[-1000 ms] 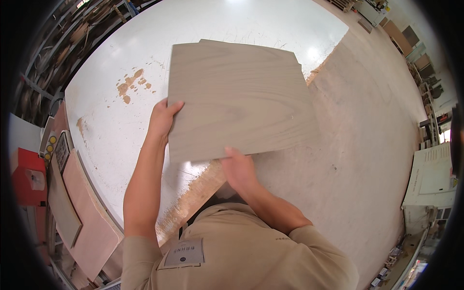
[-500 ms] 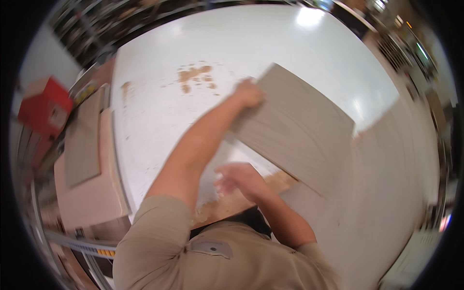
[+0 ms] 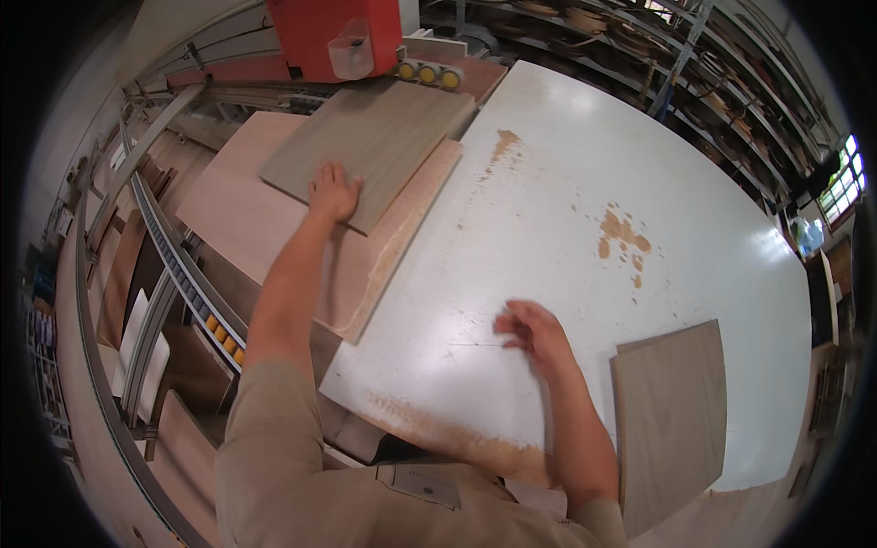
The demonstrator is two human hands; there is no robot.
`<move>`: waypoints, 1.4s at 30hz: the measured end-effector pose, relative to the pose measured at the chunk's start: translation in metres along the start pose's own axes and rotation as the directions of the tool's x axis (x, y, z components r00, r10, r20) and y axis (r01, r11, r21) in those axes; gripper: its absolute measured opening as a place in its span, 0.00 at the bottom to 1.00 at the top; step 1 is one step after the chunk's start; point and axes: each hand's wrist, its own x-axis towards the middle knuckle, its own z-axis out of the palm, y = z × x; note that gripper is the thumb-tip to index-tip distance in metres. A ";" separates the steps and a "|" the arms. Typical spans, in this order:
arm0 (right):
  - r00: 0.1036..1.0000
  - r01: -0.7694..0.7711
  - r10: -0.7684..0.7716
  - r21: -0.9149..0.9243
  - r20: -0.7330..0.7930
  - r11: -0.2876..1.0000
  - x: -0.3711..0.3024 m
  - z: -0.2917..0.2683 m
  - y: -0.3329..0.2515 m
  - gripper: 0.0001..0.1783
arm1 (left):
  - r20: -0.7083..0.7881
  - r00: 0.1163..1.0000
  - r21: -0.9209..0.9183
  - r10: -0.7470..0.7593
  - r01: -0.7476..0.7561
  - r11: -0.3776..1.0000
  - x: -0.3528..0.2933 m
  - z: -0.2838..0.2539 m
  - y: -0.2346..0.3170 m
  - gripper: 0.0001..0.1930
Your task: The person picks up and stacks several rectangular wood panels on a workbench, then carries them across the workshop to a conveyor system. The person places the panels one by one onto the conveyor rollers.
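My left hand [image 3: 334, 193] rests, fingers stretched out, on the near edge of a grey-brown wooden panel [image 3: 393, 137]. That panel lies on a larger pinkish board [image 3: 247, 196] to the left. Over the white tabletop [image 3: 512, 237] hovers my right hand [image 3: 532, 334], its fingers loosely bent and apart, with nothing in it. To the right of my right forearm, another grey-brown panel [image 3: 674, 402] lies on the white table; its edge shows a second layer beneath.
A red machine housing [image 3: 333, 36] with yellow round knobs [image 3: 427, 75] stands behind the left panel. A curved roller rail [image 3: 178, 265] runs along the left. Shelves [image 3: 585, 27] with stacked pieces line the back. Worn brown patches [image 3: 623, 239] mark the tabletop.
My view has swung left. My left hand has gone from the panel on the white table to the one on the pinkish board. My right hand remains above the tabletop.
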 end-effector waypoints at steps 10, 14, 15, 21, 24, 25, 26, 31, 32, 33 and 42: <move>0.994 -0.003 -0.062 0.612 0.085 0.791 0.187 0.103 -0.048 0.20 | 0.190 0.846 -0.220 0.499 -0.459 0.861 -0.100 -0.010 0.076 0.34; 0.987 0.128 -0.159 0.656 -0.013 0.743 0.152 0.061 -0.010 0.23 | 0.199 0.836 -0.593 0.512 -0.313 0.742 -0.087 -0.023 0.032 0.28; 0.978 0.198 -0.195 0.656 -0.079 0.729 0.126 0.066 -0.004 0.23 | 0.036 0.916 -0.413 0.401 -0.352 0.840 -0.075 -0.009 0.004 0.28; 0.896 0.434 -0.178 0.719 -0.407 0.544 -0.039 0.023 0.034 0.25 | 0.223 0.974 -0.763 0.042 0.148 0.629 -0.040 -0.059 0.061 0.40; 0.831 0.549 -0.192 0.715 -0.523 0.433 -0.099 0.019 0.041 0.28 | 0.438 0.875 -0.899 0.208 0.422 0.116 -0.091 -0.051 0.127 0.40; 0.808 0.583 -0.192 0.709 -0.557 0.396 -0.115 0.021 0.046 0.29 | 0.496 0.777 -0.835 0.388 0.550 -0.033 -0.108 -0.033 0.145 0.34; 0.771 0.635 -0.232 0.685 -0.593 0.358 -0.127 0.018 0.052 0.29 | 0.494 0.674 -0.788 0.550 0.614 -0.045 -0.138 -0.041 0.181 0.28; 0.571 0.821 -0.285 0.533 -0.770 0.207 -0.181 0.007 0.087 0.28 | 0.416 0.545 -0.754 0.728 0.654 -0.058 -0.252 -0.081 0.314 0.25; 0.545 0.838 -0.286 0.502 -0.788 0.212 -0.190 0.005 0.091 0.27 | 0.402 0.501 -0.747 0.767 0.664 -0.042 -0.262 -0.080 0.331 0.25; 0.520 0.853 -0.285 0.473 -0.805 0.220 -0.198 0.003 0.094 0.27 | 0.389 0.456 -0.738 0.801 0.674 -0.025 -0.269 -0.077 0.347 0.25; 0.439 0.897 -0.273 0.403 -0.856 0.180 -0.209 -0.018 0.120 0.24 | 0.380 0.073 -0.777 0.922 0.567 0.275 -0.292 -0.064 0.456 0.23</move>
